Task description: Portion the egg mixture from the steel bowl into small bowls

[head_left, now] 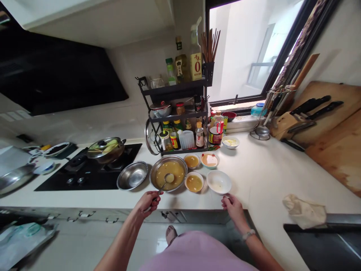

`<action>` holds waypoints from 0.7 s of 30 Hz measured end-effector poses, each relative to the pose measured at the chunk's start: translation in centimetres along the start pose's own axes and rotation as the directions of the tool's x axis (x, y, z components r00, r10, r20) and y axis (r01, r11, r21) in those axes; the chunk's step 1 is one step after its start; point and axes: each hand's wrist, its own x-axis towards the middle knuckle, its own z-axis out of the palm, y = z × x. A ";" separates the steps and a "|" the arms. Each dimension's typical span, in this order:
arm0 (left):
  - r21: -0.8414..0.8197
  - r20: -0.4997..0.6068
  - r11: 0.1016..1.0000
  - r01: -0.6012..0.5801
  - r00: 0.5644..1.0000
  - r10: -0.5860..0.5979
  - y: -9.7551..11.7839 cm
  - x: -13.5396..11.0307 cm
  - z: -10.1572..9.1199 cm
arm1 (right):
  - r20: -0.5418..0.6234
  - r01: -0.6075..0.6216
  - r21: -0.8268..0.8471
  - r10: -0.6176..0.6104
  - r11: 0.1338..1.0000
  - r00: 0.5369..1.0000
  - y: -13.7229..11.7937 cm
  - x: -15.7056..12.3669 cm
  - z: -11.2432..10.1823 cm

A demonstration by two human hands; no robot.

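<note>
My left hand (150,201) is closed around the handle of a metal ladle (168,178). Its scoop rests in the yellowish soup of a wide steel basin (152,176). My right hand (232,207) has its fingers curled in at the near rim of a white bowl (219,182), which has a little pale matter at its bottom. Between basin and white bowl stands a small bowl of soup (194,182), with another soup bowl (191,161) behind it. A bowl with a reddish rim pattern (210,160) sits behind the white one, also filled.
An emptied-looking steel basin (132,176) stands left, by the stove with a lidded pan (105,149). Behind are a black spice rack (176,117) and a bowl of yellow-white bits (230,142). To the right are a knife block (284,124), a cloth (304,210) and the sink (324,244).
</note>
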 end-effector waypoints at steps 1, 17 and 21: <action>-0.003 0.004 1.000 -0.004 1.000 0.004 0.1 -0.1 0.0 | -0.006 -0.043 0.080 0.044 0.996 0.999 -0.2 0.0 0.2; 0.018 0.145 1.000 0.002 0.989 -0.005 0.9 -1.8 3.1 | 0.079 -0.067 0.214 0.051 0.975 0.996 -0.7 1.6 0.9; 0.076 0.190 0.997 0.003 0.982 -0.018 0.2 -1.4 4.5 | 0.071 -0.054 0.202 0.041 0.978 0.997 -0.8 1.5 1.0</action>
